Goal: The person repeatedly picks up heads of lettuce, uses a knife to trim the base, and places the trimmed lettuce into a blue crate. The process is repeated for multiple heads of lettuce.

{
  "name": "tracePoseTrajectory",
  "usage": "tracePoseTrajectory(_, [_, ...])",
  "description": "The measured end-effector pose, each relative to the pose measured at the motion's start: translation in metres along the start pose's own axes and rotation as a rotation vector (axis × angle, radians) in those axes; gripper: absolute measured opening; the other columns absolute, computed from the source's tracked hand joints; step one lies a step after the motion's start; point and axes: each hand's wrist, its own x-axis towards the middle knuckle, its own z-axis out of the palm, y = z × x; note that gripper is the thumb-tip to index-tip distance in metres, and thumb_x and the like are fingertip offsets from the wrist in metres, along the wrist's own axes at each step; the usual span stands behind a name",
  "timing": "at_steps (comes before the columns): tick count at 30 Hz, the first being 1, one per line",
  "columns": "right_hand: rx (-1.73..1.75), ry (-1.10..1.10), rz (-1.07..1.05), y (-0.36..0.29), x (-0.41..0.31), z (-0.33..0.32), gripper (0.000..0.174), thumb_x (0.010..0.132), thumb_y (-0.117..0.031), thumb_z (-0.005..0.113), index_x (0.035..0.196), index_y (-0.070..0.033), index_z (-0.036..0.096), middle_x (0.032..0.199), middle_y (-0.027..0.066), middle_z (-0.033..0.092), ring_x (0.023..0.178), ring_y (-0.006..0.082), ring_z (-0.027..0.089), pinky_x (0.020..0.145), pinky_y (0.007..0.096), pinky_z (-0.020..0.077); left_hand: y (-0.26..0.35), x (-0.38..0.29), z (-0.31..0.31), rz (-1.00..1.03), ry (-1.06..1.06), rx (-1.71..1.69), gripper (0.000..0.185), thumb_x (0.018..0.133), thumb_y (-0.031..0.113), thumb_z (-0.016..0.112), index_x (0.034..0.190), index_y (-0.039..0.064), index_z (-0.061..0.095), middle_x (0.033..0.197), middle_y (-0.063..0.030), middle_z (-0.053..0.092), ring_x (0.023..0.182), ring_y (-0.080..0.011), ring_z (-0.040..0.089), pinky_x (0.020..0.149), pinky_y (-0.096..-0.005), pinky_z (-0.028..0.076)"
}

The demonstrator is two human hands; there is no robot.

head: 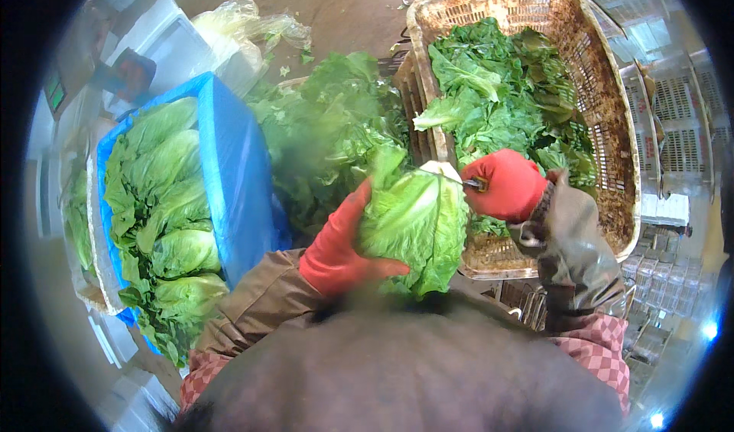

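In my left hand (pixel 344 243), gloved in red, is a head of romaine lettuce (pixel 418 220) with its pale cut stem end pointing up and away from me. My right hand (pixel 504 185), also in a red glove, grips a small knife (pixel 475 183) right beside that stem end; a thin dark line, apparently the blade, crosses the stem. Behind the held lettuce lies a heap of leafy lettuce (pixel 338 122), partly blurred. Loose green leaves (pixel 493 99) fill much of a stained plastic crate (pixel 619 214) beyond my right hand.
A box lined with blue plastic (pixel 241 174) stands at my left, packed with rows of lettuce heads (pixel 172 162). Behind it are a white foam box (pixel 166 42) and a clear plastic bag (pixel 235 30). Stacked crates (pixel 682 111) line the right side. Leaf scraps lie on the brown floor (pixel 344 7).
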Motion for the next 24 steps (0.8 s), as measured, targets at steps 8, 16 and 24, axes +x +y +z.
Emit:
tracePoseTrajectory(8, [1.045, 0.137, -0.173, -0.037, 0.007, -0.004, 0.035, 0.092, -0.012, 0.063, 0.126, -0.003, 0.065, 0.092, -0.0004, 0.068, 0.07, 0.0064, 0.06, 0.059, 0.0246, 0.0498, -0.016, 0.009, -0.037, 0.117, 0.02, 0.126, 0.1, 0.079, 0.006, 0.082, 0.158, 0.012, 0.021, 0.153, -0.0122, 0.042, 0.138, -0.0225, 0.043, 0.112, -0.0411, 0.039])
tracePoseTrajectory(16, [0.974, 0.01, -0.105, -0.015, 0.014, -0.027, 0.045, 0.087, -0.012, 0.076, 0.131, -0.011, 0.066, 0.108, 0.0041, 0.07, 0.086, 0.0109, 0.064, 0.077, 0.028, 0.0514, 0.004, 0.037, -0.075, -0.523, 0.08, -0.336, 0.075, 0.081, 0.019, 0.079, 0.147, 0.006, 0.045, 0.136, -0.0089, 0.059, 0.12, -0.0201, 0.058, 0.102, -0.0363, 0.048])
tracePoseTrajectory(24, [1.276, -0.043, -0.249, -0.023, 0.021, -0.047, 0.07, 0.083, -0.02, 0.078, 0.146, -0.011, 0.05, 0.13, 0.0071, 0.063, 0.099, 0.0116, 0.061, 0.083, 0.0274, 0.0528, 0.011, 0.058, -0.058, -0.666, 0.198, -0.443, 0.043, 0.095, 0.023, 0.066, 0.133, 0.004, 0.058, 0.121, -0.0027, 0.066, 0.104, -0.0175, 0.064, 0.091, -0.0349, 0.052])
